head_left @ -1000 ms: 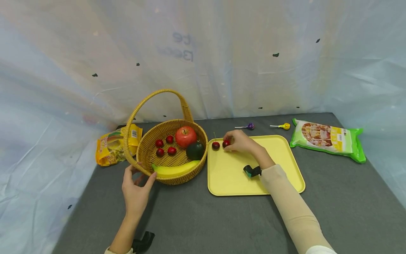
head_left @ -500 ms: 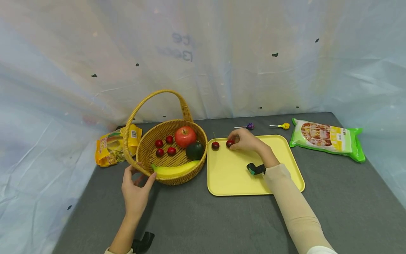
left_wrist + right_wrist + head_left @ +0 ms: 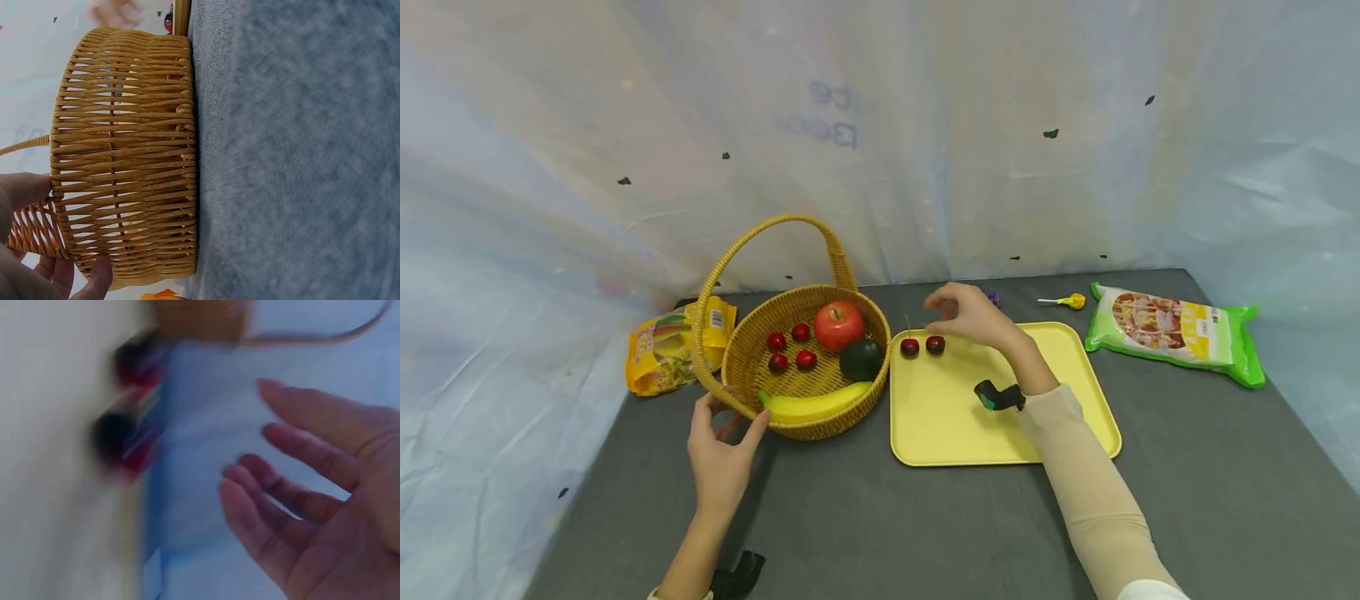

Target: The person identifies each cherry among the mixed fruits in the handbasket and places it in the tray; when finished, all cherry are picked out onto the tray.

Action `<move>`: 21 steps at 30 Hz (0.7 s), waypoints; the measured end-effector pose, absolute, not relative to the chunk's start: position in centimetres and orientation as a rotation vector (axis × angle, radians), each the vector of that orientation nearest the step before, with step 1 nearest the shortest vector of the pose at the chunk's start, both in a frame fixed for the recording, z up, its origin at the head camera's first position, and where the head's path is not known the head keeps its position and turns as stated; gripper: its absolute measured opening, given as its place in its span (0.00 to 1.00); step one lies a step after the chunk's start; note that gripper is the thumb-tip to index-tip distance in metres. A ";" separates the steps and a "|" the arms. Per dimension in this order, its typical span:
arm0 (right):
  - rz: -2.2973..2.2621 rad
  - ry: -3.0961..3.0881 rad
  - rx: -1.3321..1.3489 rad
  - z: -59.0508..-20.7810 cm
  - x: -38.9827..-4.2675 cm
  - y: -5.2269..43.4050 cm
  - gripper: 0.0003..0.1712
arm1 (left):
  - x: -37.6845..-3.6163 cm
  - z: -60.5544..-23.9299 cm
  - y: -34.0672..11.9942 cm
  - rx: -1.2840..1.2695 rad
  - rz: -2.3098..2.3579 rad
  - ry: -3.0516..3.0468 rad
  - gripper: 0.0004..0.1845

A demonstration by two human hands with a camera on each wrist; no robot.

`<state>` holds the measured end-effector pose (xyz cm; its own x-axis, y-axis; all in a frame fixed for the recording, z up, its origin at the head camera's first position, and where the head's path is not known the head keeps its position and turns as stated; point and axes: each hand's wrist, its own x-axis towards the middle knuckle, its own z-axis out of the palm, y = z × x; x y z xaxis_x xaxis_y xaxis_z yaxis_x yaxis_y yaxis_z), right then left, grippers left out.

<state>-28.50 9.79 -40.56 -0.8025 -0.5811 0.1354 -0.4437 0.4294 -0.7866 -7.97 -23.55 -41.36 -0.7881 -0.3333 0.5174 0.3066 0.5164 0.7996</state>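
Your right hand [image 3: 972, 315] hovered over the far left corner of the flat yellow plastic tray [image 3: 1075, 417], its fingers [image 3: 294, 506] loosely spread and holding nothing; the right wrist view, though blurred, showed an open palm with gaps between the fingers. Just below that hand, two small dark red cherries [image 3: 922, 346] lay side by side on the tray, close together near its far left edge, and neither touched your fingers. Whether the two cherries touched each other could not be told.

Your left hand [image 3: 721, 454] gripped the near rim of the round woven wicker basket [image 3: 752, 367], where the arched handle [image 3: 775, 229] met the rim. The thumb [image 3: 25, 190] pressed on the outside of the weave and the other fingers [image 3: 94, 278] curled round the base of the handle. The basket sat on the dark grey table [image 3: 865, 517], just to the left of the tray, nearly touching it.

Inside the basket you had a red apple [image 3: 838, 325], a dark green round fruit [image 3: 860, 358] just beside it, a yellow banana [image 3: 812, 406] lying along the near wall, and four more small red cherries [image 3: 792, 348] on the woven floor.

Behind the basket to the left lay a yellow snack bag [image 3: 662, 346]. Beyond the tray's far right corner lay a yellow lollipop [image 3: 1063, 300], and a purple one showed partly behind your right hand. A green and white food packet [image 3: 1176, 331] lay on the table to the right of the tray, apart from it.
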 end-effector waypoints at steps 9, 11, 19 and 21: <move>-1.278 2.082 -1.336 -34.8 -28.5 -3.0 0.25 | -7.7 -41.2 -23.6 0.021 -1.267 -2.121 0.27; -1.199 2.040 -1.371 -34.7 -28.7 -5.9 0.24 | -7.7 -41.2 -23.6 0.028 -1.275 -2.126 0.26; -1.088 1.820 -1.249 -36.6 -28.5 -11.9 0.26 | -8.8 -43.8 -25.4 0.055 -1.303 -2.142 0.29; -1.055 1.851 -1.193 -37.1 -28.5 -12.5 0.28 | -9.0 -44.4 -25.8 0.044 -1.315 -2.140 0.29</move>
<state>-28.53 -12.47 -37.15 -0.3434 -0.9321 -0.1155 -0.3754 0.2489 -0.8928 -8.97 -25.79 -44.39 -0.8076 -0.3354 0.4850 0.2812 0.5039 0.8167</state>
